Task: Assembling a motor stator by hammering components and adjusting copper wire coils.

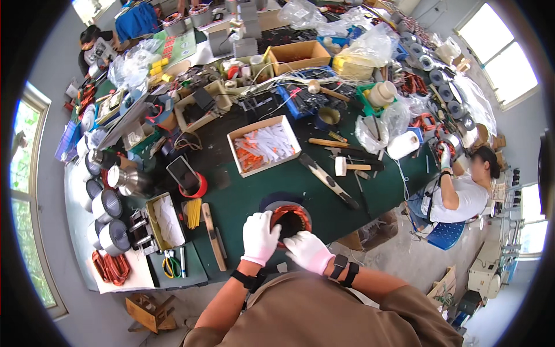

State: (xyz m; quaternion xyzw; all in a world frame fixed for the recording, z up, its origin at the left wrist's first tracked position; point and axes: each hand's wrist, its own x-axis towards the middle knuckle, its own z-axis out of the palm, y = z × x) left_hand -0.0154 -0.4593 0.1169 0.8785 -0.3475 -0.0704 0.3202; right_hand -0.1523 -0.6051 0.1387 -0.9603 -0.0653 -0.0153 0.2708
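Observation:
A round motor stator (pixel 302 213) with reddish-orange copper windings rests at the front edge of the green table, its dark hollow centre facing up. My left hand (pixel 261 237), in a white glove, holds the stator's left side, with fingertips over the rim. At the near right rim is my right hand (pixel 309 252), gloved too, its fingers bent in over the windings. Its fingertips are partly hidden, and any small thing between them is too small to make out. Beyond the stator lies a white box (pixel 265 144) of white and orange strips.
Left of my hands lie a wooden stick (pixel 213 237), yellow strips (pixel 193 213), scissors (pixel 171 265) and a tray of white paper slips (pixel 167 221). A mallet (pixel 341 166) and a long flat tool (pixel 328 180) lie right. A co-worker (pixel 459 194) sits at the right side.

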